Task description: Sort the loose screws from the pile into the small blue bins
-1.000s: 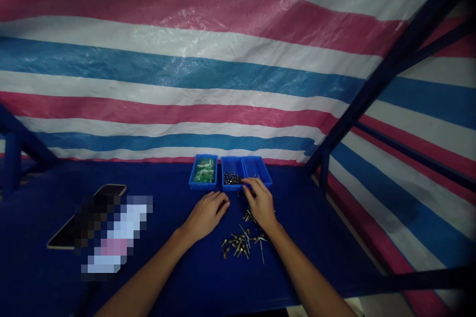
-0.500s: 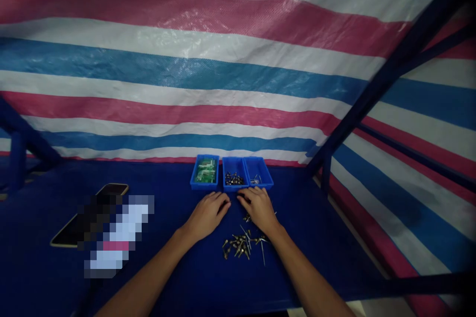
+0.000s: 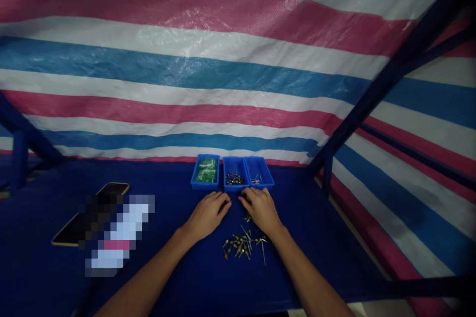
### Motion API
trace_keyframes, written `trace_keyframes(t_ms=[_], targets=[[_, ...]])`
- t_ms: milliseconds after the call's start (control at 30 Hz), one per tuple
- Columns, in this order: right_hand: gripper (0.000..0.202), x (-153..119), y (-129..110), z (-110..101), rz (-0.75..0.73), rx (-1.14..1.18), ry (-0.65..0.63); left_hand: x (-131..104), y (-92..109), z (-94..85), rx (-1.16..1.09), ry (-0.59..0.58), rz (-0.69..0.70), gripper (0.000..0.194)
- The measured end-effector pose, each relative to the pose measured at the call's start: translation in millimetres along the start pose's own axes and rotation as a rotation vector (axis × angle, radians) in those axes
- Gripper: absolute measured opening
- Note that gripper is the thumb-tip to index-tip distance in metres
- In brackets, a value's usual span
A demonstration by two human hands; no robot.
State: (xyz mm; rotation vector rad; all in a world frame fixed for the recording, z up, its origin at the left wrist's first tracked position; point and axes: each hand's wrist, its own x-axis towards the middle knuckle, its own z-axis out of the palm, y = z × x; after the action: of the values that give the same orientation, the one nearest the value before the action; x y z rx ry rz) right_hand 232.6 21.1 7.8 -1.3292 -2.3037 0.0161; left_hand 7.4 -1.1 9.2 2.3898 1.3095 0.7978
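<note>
My left hand (image 3: 208, 214) rests on the blue tabletop just in front of the trays, its thumb apart from the loosely bent fingers; nothing shows in it. Opposite it, my right hand (image 3: 261, 209) lies likewise, thumb and fingers apart, and I see nothing held there. Between my forearms is a loose pile of small metal pieces (image 3: 240, 245) with brass-coloured heads and thin shanks. A few more small pieces (image 3: 247, 218) lie partly hidden beside my right hand. The middle blue tray (image 3: 235, 162) holds similar pieces (image 3: 235, 179), close beyond my fingertips.
A left blue tray (image 3: 192, 183) contains green-and-white packets (image 3: 207, 170). In the right blue tray (image 3: 260, 166) are several thin silver pins (image 3: 256, 179). A phone-like dark device (image 3: 111, 189) and a blurred-out item (image 3: 122, 235) lie at left. Blue frame bars (image 3: 357, 114) and striped sheeting (image 3: 186, 69) enclose the table.
Both hands stay almost in place; the right has shifted very slightly to the right. The view moves a little, and the trays and pile look the same.
</note>
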Motion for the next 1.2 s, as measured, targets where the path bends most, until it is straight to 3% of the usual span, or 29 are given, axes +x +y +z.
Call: trace_keyframes(t_ms=[267, 600, 900, 1200], targets=[[0.014, -0.5, -4.2, -2.9, -0.020, -0.012, -0.038, 0.5, -0.6, 1.4, 0.000, 0.006, 0.010, 0.024], [0.018, -2.5, -0.5, 5.1, 0.128, -0.072, 0.106, -0.2, 0.0, -0.4, 0.000, 0.002, 0.002, 0.021], [0.008, -4.0, -3.7, 5.0, 0.151, -0.055, 0.002, 0.2, 0.0, 1.3, -0.004, 0.008, 0.006, 0.024], [0.009, -2.9, 3.1, -0.8, 0.188, -0.049, 0.032, 0.1, -0.7, 1.6, 0.005, 0.022, 0.015, 0.025]])
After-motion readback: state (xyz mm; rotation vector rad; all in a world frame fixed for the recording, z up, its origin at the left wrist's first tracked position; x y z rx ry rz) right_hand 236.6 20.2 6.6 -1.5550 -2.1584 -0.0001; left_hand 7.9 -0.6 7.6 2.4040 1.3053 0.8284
